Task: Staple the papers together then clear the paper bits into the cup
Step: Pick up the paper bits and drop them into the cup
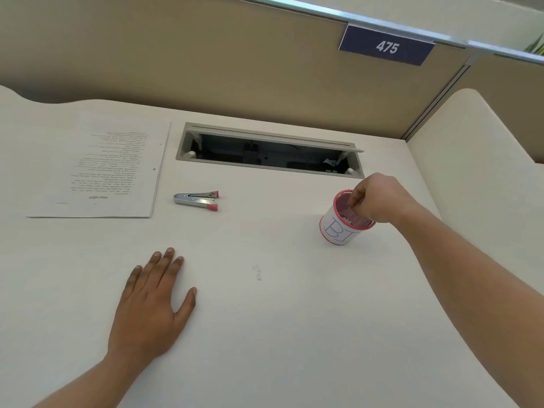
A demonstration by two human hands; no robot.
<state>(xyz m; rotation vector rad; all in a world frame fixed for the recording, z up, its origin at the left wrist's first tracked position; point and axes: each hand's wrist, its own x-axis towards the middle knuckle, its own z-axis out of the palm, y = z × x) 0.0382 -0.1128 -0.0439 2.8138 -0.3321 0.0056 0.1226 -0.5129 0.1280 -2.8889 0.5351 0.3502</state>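
Note:
A pink mesh cup (338, 228) with a white paper label stands at the right of the desk. My right hand (379, 198) hovers over its mouth, fingertips pinched together and pointing down into it; whether they hold a paper bit is hidden. My left hand (153, 301) lies flat on the desk, fingers spread. A few small white paper bits (258, 272) lie between the hands. The printed papers (100, 166) rest at the far left. A silver stapler with pink ends (196, 198) sits just right of them.
An open cable tray slot (269, 153) is sunk into the desk behind the stapler and cup. A beige partition with a blue "475" sign (386, 47) backs the desk. A low cream side panel (477, 134) rises at the right.

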